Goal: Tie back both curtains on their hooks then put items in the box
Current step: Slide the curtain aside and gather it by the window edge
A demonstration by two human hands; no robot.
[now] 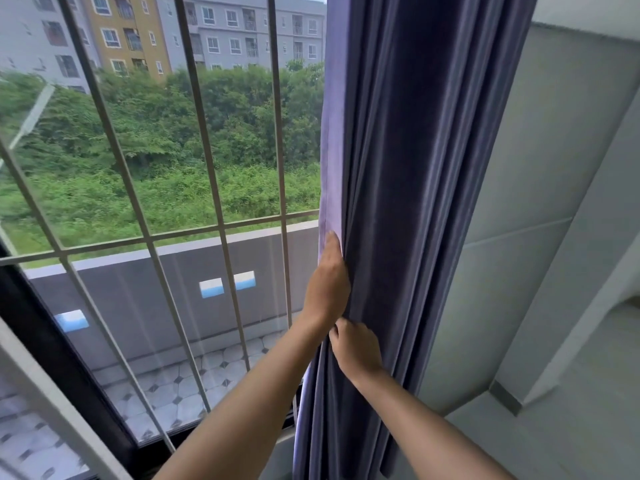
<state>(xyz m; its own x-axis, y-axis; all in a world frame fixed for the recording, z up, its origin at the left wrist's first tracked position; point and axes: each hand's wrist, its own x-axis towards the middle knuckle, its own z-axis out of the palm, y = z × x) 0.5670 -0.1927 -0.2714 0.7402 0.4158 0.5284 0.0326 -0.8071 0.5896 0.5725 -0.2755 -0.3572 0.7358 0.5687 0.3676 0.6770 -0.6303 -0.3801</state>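
A purple-blue curtain [408, 161] hangs gathered in folds at the right side of the window. My left hand [329, 282] grips its left edge at about mid-height, fingers wrapped behind the fabric. Just below it, my right hand [356, 348] pinches the folds of the same curtain. No hook, tie-back or box is in view. The other curtain is out of sight.
The window [166, 174] with white metal bars [214, 188] fills the left, with a tiled balcony [194, 379] and trees beyond. A pale wall [554, 202] rises right of the curtain, with a ledge [571, 431] at lower right.
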